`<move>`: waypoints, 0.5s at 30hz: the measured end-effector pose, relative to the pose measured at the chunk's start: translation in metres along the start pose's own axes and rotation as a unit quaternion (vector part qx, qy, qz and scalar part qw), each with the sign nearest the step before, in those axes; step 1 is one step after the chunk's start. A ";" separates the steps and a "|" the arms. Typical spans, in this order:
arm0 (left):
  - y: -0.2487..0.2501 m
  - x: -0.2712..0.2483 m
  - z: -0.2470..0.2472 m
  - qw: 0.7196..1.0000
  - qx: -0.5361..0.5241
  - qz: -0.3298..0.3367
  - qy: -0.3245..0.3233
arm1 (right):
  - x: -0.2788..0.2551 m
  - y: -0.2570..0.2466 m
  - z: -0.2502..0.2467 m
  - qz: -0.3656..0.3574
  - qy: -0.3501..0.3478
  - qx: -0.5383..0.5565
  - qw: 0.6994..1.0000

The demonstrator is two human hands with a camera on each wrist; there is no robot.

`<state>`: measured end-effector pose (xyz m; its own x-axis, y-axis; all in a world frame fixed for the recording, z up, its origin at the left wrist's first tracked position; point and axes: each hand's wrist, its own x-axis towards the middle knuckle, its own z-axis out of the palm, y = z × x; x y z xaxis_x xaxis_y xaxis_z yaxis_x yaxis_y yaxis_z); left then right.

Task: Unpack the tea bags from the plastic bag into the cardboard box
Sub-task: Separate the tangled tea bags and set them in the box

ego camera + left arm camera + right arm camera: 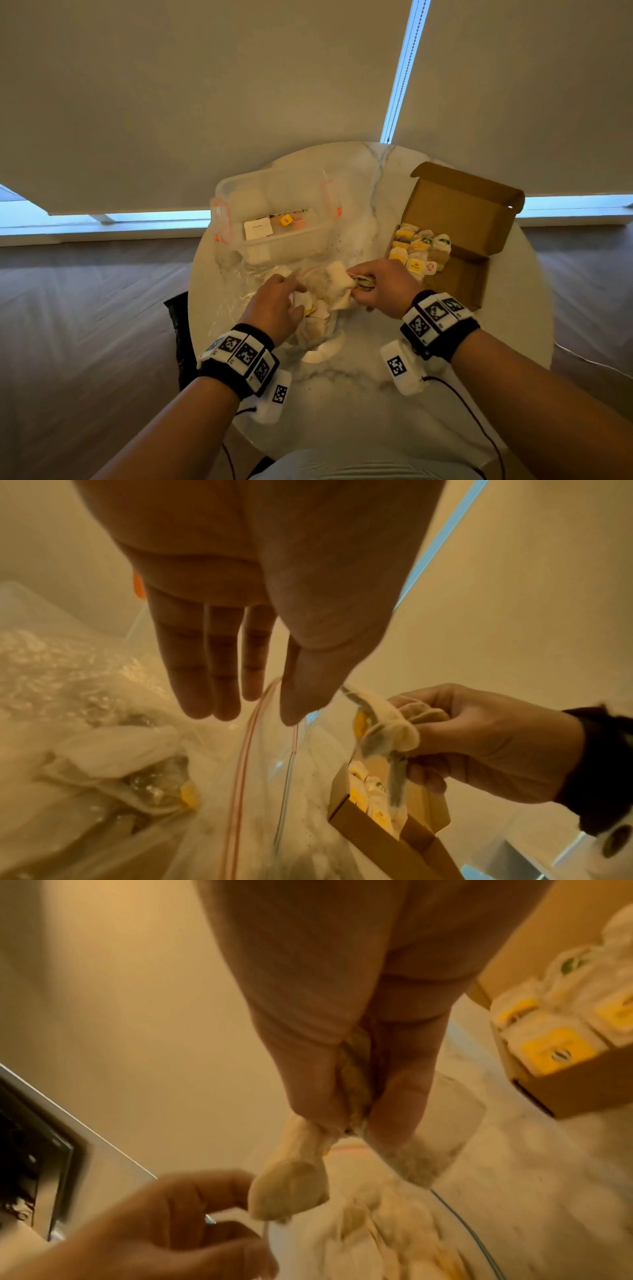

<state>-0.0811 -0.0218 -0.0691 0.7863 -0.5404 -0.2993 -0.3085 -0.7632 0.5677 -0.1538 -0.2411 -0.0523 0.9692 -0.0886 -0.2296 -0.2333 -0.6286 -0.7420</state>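
Note:
A clear zip plastic bag [239, 301] [257, 791] lies on the table in front of me with several tea bags [329, 298] [120, 756] inside. My left hand [298, 291] [255, 715] pinches the bag's red zip rim between thumb and fingers and holds the mouth up. Just right of the bag's mouth, my right hand [359, 286] [356, 1118] grips a small bunch of tea bags [387, 731] [291, 1185]. The open cardboard box [459, 209] [589, 1091] stands to the right, its near-left part filled with several yellow-tagged tea bags [419, 248] [548, 1045].
A clear plastic tub [274, 219] with orange clasps stands behind the bag, with a few small items inside. Everything rests on a round white marble table [342, 394]. A dark object [178, 325] sits at the table's left edge. Window blinds hang behind.

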 end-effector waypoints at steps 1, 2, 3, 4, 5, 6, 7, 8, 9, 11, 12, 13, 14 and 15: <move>0.002 -0.001 -0.001 1.000 -0.014 0.004 0.001 | -0.005 -0.003 -0.008 -0.006 0.011 0.008 1.000; 0.004 -0.001 -0.002 0.999 -0.029 0.012 0.005 | -0.009 -0.006 -0.016 -0.014 0.024 0.013 1.000; 0.006 -0.002 -0.003 0.999 -0.048 0.021 0.011 | -0.013 -0.009 -0.023 -0.021 0.036 0.017 0.999; 0.009 -0.003 -0.004 0.997 -0.072 0.027 0.019 | -0.017 -0.013 -0.031 -0.028 0.046 0.024 0.998; 0.011 -0.004 -0.006 0.994 -0.100 0.031 0.025 | -0.022 -0.017 -0.038 -0.031 0.050 0.036 0.998; 0.013 -0.005 -0.007 0.991 -0.129 0.036 0.028 | -0.026 -0.021 -0.046 -0.031 0.050 0.053 0.997; 0.016 -0.005 -0.009 0.987 -0.151 0.041 0.024 | -0.030 -0.027 -0.053 -0.032 0.050 0.067 0.996; 0.019 -0.004 -0.010 0.985 -0.167 0.044 0.016 | -0.034 -0.032 -0.060 -0.033 0.050 0.077 0.995; 0.023 -0.004 -0.011 0.983 -0.178 0.045 0.005 | -0.038 -0.037 -0.066 -0.036 0.051 0.082 0.995; 0.034 -0.002 -0.012 0.981 -0.188 0.052 -0.019 | -0.046 -0.047 -0.076 -0.046 0.053 0.085 0.994; 0.040 -0.001 -0.013 0.979 -0.190 0.061 -0.028 | -0.050 -0.052 -0.080 -0.054 0.054 0.089 0.993; 0.047 -0.001 -0.014 0.976 -0.201 0.072 -0.038 | -0.053 -0.056 -0.083 -0.062 0.054 0.095 0.992; 0.053 -0.001 -0.014 0.968 -0.232 0.081 -0.051 | -0.056 -0.059 -0.085 -0.069 0.054 0.101 0.991; 0.061 -0.002 -0.016 0.952 -0.285 0.085 -0.068 | -0.058 -0.061 -0.086 -0.072 0.053 0.104 0.991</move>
<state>-0.0934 -0.0614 -0.0218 0.6616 -0.7104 -0.2402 -0.0539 -0.3645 0.9296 -0.1889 -0.2641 0.0610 0.9939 -0.0971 -0.0519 -0.0918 -0.4696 -0.8781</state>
